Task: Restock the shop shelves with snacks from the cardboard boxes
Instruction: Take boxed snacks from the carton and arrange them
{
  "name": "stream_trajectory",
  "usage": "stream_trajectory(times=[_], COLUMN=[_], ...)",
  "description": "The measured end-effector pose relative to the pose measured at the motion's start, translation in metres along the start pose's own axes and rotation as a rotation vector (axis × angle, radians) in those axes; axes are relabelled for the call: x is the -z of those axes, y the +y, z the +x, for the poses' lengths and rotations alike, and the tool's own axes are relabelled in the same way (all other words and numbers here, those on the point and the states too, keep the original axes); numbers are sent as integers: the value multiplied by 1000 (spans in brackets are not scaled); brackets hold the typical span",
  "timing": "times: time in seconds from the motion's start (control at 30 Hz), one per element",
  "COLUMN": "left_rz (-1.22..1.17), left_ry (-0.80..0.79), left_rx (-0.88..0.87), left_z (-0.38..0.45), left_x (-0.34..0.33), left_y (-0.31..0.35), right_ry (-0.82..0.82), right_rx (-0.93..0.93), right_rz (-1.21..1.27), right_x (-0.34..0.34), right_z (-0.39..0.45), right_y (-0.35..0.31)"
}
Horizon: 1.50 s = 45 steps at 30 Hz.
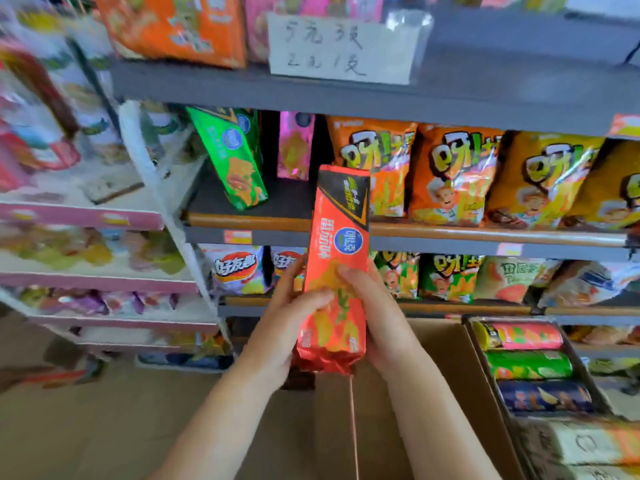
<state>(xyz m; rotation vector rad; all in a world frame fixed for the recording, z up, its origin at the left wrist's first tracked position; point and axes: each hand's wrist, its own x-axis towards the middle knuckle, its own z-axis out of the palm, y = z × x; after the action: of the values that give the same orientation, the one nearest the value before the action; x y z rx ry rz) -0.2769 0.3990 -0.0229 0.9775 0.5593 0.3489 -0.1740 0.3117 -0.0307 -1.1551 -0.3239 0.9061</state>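
Note:
I hold a tall red snack pack (pixel 337 244) with a black top upright in front of the middle shelf (pixel 450 232). My left hand (pixel 287 320) grips its lower left side, thumb across the front. My right hand (pixel 377 313) grips its lower right side. On that shelf a green pack (pixel 235 161) of the same shape leans to the left, and a pink pack (pixel 294 147) stands behind it. A cardboard box (pixel 433 393) lies open below my arms.
Orange chip bags (pixel 450 174) fill the middle shelf to the right. Further bags (pixel 443 277) line the shelf below. A second box (pixel 540 368) at the right holds snack tubes lying flat. A white rack (pixel 104 237) with trays of sweets stands at the left. A handwritten price sign (pixel 343 46) hangs above.

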Motion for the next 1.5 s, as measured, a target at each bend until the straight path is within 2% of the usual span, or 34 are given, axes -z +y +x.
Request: stream_trajectory(times=[0.1,0.2,0.33,0.47,0.67,0.93,1.07,1.27,1.4,1.5], left_rz=[-45,-23,103,225,261,411,580,654,719,819], left_ry=[122,148,100,81,61,83,146,231,272,263], left_rx=[-104,-117,-132,-177,-315,-289,-283,-224,-179,-312], left_z=[24,50,81,114,169,215,229,248,248,223], left_x=[24,41,45,48,46,53,49,38,36,40], left_y=[31,56,69,80,103,94,96,101,106,107], right_ry=[-52,-73,68,132,180,223,274,333,316,311], right_rx=[-35,-38,59,117,115,132,116,93,56,52], right_rz=[-164,-218,-133,-196,-350,-645,-789,-854,-846,-735], right_x=[-38,-57,-73,-76,-76,-58,-56,-61,-68,-65], right_z=[13,26,61,97,157,203,218,240,246,243], right_y=[11,12,-1,-15,-42,-40,-37,-37,-42,-43])
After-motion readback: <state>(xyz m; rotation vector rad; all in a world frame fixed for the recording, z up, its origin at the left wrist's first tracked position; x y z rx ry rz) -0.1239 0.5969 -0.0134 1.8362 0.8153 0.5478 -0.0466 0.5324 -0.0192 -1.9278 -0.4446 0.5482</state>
